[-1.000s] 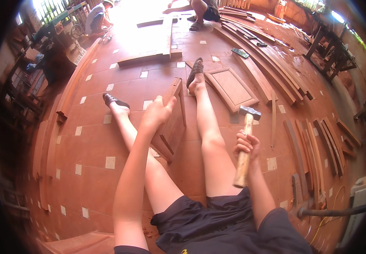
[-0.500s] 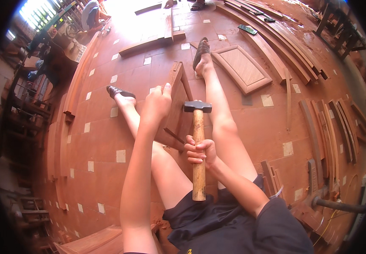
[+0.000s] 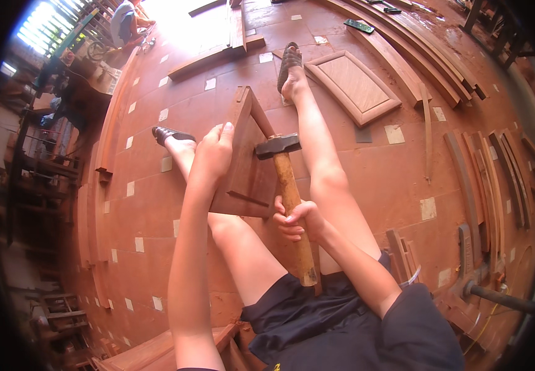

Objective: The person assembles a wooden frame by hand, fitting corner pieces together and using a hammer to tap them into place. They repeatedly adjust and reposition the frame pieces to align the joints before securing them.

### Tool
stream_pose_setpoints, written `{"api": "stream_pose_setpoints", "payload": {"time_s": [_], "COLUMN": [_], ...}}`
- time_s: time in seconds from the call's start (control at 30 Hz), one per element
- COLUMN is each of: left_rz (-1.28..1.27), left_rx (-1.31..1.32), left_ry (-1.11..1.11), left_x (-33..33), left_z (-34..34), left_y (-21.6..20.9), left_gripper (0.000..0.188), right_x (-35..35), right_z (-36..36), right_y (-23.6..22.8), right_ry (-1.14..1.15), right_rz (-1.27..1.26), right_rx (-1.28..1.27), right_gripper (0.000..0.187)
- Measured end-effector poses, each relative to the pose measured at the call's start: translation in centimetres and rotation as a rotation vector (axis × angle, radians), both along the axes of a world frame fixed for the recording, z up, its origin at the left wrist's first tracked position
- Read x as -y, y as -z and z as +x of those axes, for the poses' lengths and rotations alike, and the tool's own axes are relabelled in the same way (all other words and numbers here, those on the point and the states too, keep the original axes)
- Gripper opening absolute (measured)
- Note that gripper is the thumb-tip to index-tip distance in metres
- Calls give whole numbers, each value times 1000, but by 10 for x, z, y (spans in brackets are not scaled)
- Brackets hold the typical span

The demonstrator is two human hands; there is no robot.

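My left hand (image 3: pixel 215 150) is closed round the upper edge of a framed wooden panel (image 3: pixel 244 176), which stands tilted between my legs. Its recessed face and side rails show, while its lower end is close to my left knee. In my right hand (image 3: pixel 297 220) is a hammer (image 3: pixel 289 182), gripped about the middle of its wooden handle. The dark steel head (image 3: pixel 278 146) sits in front of the panel's right rail; whether the two touch I cannot tell.
A finished wooden door panel (image 3: pixel 354 89) lies beyond my right foot. Long planks (image 3: pixel 397 62) run along the right, one bearing a dark phone-like device (image 3: pixel 359 26). Shorter strips (image 3: pixel 474 179) and a metal bar (image 3: pixel 499 297) lie nearer. Another person (image 3: pixel 125 25) crouches far left.
The panel and my left hand have shifted left, turning more of the panel's face into view. The hammer has tilted, its head moving left and slightly up toward the panel.
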State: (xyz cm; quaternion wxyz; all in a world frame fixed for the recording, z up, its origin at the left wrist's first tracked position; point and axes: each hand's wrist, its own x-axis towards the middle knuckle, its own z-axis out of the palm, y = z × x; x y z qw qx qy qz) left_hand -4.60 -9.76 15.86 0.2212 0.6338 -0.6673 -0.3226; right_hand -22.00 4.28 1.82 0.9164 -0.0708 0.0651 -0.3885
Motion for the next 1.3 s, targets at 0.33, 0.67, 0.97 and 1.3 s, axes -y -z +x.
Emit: {"api": "stream_pose_setpoints", "payload": {"time_s": [0.33,0.67,0.97,1.3], "left_rz": [-33,-137,122,295], "left_rx": [147,102,-491,-709], "left_ry": [-7,26,-445,-609], "left_x": [-16,29,-18,-87], "left_z": [-16,50,187,208], "left_y": [-21,5,134,201], "left_gripper": [66,46,49,58], "right_x": [-1,13,22,4], "right_z": [-7,-10,-42,-83], "right_y": [8,43,19,-4], "right_ry": [-45,-50,163,276], "right_rz": [4,116,118,58], "right_rx": [15,219,425,227], "right_gripper": [23,16,10,15]}}
